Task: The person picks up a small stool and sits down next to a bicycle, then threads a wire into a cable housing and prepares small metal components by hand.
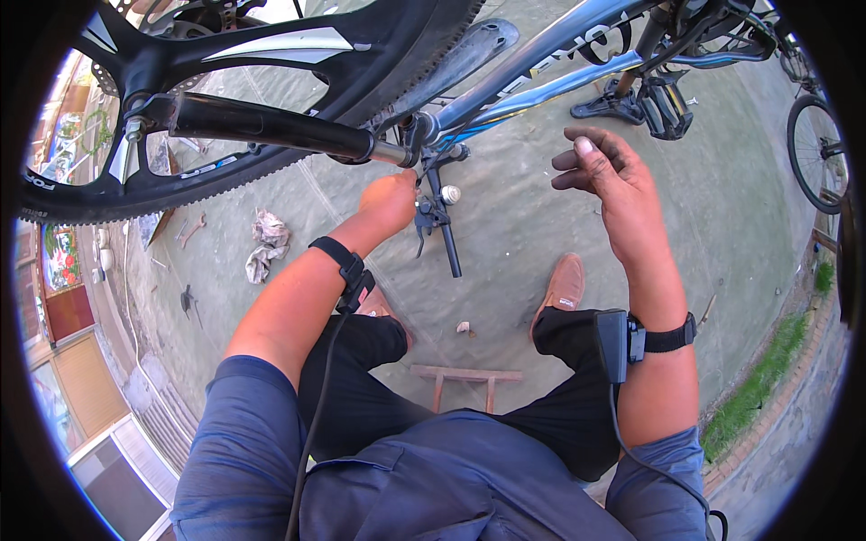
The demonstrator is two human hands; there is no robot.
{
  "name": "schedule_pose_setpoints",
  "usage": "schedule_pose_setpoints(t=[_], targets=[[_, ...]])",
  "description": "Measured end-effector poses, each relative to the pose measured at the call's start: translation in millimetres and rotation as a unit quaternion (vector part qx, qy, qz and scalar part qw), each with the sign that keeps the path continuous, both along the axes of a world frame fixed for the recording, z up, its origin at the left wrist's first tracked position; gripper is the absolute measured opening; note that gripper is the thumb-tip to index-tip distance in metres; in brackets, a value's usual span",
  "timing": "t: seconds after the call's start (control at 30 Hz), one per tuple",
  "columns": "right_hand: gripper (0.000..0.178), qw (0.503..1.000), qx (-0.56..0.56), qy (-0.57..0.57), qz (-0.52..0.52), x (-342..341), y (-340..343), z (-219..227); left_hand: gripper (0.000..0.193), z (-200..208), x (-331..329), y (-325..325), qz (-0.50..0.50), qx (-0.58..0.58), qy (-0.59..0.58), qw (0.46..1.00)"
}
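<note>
A bicycle stands upside down in front of me, its blue-silver frame [532, 68] running to the upper right. My left hand [390, 200] is closed like a fist beside the handlebar [450, 243], just under the lower end of the black fork [271, 126]. Its fingertips are turned away, so what they grip is hidden. My right hand [622, 185] is raised in the air to the right of the handlebar, touching nothing. Its darkened fingers are loosely bent and apart, with nothing visible between them. A round bell [450, 195] sits on the handlebar near my left hand.
The front wheel [144, 77] fills the upper left. A crumpled rag [268, 243] and a wrench [192, 231] lie on the ground at the left. A low wooden stool [466, 375] is between my legs. Another bicycle's wheel [815, 149] stands at the far right.
</note>
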State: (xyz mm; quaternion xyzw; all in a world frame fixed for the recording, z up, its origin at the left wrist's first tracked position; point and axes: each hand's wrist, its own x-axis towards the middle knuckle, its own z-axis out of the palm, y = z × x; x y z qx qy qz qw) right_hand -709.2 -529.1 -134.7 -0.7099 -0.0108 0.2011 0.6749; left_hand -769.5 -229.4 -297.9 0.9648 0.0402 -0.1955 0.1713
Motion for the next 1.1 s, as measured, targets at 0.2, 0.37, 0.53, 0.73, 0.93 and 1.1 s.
schedule_pose_setpoints(t=[0.2, 0.37, 0.53, 0.73, 0.93, 1.1], targets=[[0.039, 1.000, 0.003, -0.008, -0.027, 16, -1, -4, 0.012, 1, 10, 1, -0.049, 0.020, 0.006, 0.999], [0.039, 0.999, 0.004, -0.008, -0.049, 28, 0, -6, 0.012, -9, 13, 7, -0.067, 0.026, -0.016, 0.997], [0.043, 0.996, -0.004, -0.044, -0.080, 43, -4, -19, 0.015, -18, 19, 2, 0.017, -0.027, 0.056, 0.998], [0.051, 0.991, -0.015, -0.053, -0.119, 61, -2, -37, 0.015, -42, 16, 7, 0.027, -0.085, 0.045, 0.995], [0.066, 0.979, -0.043, -0.067, -0.187, 99, 28, -77, 0.031, -25, 21, -3, -0.008, -0.071, -0.012, 0.997], [0.060, 0.954, -0.154, -0.118, -0.231, 146, 55, -87, 0.045, -48, 23, -4, 0.003, -0.092, -0.101, 0.991]])
